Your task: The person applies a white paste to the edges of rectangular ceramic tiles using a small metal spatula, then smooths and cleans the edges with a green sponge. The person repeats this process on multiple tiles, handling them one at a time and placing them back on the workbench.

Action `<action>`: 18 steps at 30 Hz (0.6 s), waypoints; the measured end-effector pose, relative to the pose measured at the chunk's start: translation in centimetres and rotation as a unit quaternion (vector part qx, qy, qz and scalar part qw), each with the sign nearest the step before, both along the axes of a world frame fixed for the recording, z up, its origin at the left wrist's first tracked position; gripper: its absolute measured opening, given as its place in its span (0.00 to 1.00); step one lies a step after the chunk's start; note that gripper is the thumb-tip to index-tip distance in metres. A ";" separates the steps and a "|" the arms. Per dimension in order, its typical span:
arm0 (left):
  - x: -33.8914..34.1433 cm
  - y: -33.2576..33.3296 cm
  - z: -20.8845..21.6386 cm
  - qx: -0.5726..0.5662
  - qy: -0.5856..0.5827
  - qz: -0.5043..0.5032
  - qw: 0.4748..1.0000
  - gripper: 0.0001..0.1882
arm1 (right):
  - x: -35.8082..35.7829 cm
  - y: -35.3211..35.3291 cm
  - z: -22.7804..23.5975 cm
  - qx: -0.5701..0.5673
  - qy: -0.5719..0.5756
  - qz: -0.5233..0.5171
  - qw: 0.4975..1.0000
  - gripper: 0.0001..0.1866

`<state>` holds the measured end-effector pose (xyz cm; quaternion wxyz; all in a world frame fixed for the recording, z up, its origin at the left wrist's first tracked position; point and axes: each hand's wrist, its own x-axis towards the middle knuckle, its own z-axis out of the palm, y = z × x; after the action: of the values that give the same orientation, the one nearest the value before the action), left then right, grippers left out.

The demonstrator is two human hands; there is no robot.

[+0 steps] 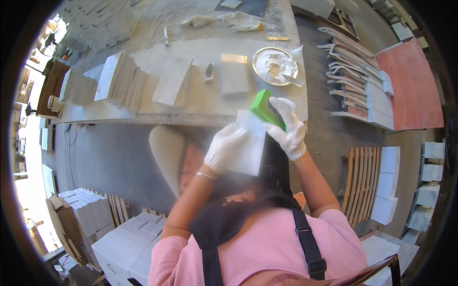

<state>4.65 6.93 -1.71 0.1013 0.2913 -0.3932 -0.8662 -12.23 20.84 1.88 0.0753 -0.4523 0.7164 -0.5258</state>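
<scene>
White tile (249, 145) upright, long axis near-vertical.

Packaging in view, lower left of the floor: an open brown cardboard carton (64, 217) stands tilted, its flaps spread, with pale grey-white slabs stacked upright inside. Just beside it, nearer the person's left elbow, sits a group of white rectangular boxes (126, 245), closed, with flat tops and squared edges, packed touching one another. No printed label can be made out on either at this size, and no sign or screen is visible on the bench or floor.
</scene>
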 end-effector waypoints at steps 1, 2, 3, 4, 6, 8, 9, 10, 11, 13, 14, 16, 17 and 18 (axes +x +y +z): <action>0.0 0.2 0.0 0.004 0.005 0.004 1.000 0.21 | 0.3 0.2 0.2 -0.009 0.022 0.002 1.000 0.34; -0.1 0.2 0.0 0.008 0.024 0.008 1.000 0.21 | 0.2 0.0 0.2 0.009 0.002 -0.024 1.000 0.34; 0.0 0.0 -0.1 -0.009 0.004 0.016 1.000 0.21 | 0.7 0.4 0.3 0.000 0.058 0.033 0.998 0.34; 0.1 -0.3 -0.1 -0.003 0.006 0.021 1.000 0.21 | 1.5 1.0 0.4 -0.003 0.075 0.068 0.995 0.35; 0.7 -0.9 -0.1 0.012 0.002 0.031 0.999 0.20 | 2.6 1.5 0.4 -0.007 0.150 0.181 0.972 0.35; 0.7 -1.1 -0.1 0.009 0.003 0.032 0.999 0.19 | 2.5 1.5 0.3 -0.009 0.137 0.173 0.975 0.34; 0.7 -0.8 -0.1 0.002 0.005 0.029 1.000 0.19 | 2.0 1.1 0.2 0.015 0.090 0.123 0.988 0.34; 0.5 -0.6 -0.1 -0.007 0.010 0.023 1.000 0.19 | 1.0 0.5 0.2 -0.013 0.071 0.091 0.993 0.35; 0.4 -0.3 0.0 -0.033 -0.003 0.006 0.999 0.19 | 0.5 0.3 0.2 0.028 0.005 0.030 0.999 0.35; 0.4 -0.2 0.2 -0.010 0.003 0.008 1.000 0.19 | 0.3 0.2 0.3 0.016 0.034 0.029 0.999 0.35; 0.4 -0.2 0.3 0.005 0.011 0.015 1.000 0.19 | 0.4 0.3 0.3 0.022 0.028 0.021 0.999 0.35; 0.5 -0.6 0.3 0.033 0.018 0.049 0.998 0.18 | 1.8 1.3 0.4 -0.010 0.115 0.103 0.988 0.35; 0.6 -0.7 0.3 0.041 0.021 0.061 0.997 0.18 | 2.4 1.6 0.3 -0.036 0.111 0.163 0.980 0.35; 0.6 -0.8 0.4 0.049 0.035 0.070 0.996 0.18 | 2.1 1.6 0.3 -0.018 0.159 0.195 0.968 0.35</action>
<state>5.24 6.10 -1.36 0.1612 0.2925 -0.3249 -0.8848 -10.16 22.47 2.16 0.0535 -0.6621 0.6076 -0.4354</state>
